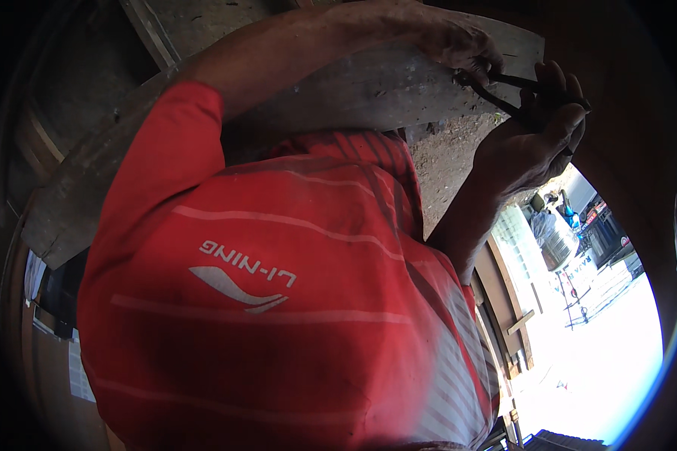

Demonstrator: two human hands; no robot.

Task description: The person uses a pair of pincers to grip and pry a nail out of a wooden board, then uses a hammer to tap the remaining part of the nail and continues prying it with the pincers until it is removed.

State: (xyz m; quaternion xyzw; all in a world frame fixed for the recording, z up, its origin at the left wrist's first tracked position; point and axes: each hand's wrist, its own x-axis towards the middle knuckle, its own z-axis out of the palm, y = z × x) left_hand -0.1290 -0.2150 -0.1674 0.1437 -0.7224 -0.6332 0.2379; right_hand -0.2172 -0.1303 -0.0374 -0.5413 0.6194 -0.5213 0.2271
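Observation:
My left arm reaches across to the upper right. There my left hand (462, 46) is closed, its bent fingers at the near end of a dark two-armed tool (504, 104). The tool looks like pincers or tongs, but shadow hides its exact kind. My right hand (538, 135) is closed around the tool's other end, with its thumb over it and its fingers curled behind. The tool's two slim arms stand spread between my hands. Beneath both hands runs a long grey board (361, 86), worn and flecked with small bits.
My red striped shirt (278, 346) fills the middle. Bare ground (455, 150) shows past the board. Timber pieces (504, 301) stand by my right arm. Farther right, in bright light, are a clear plastic-wrapped bundle (555, 239) and other goods. Boards and framing (150, 34) lie at the upper left.

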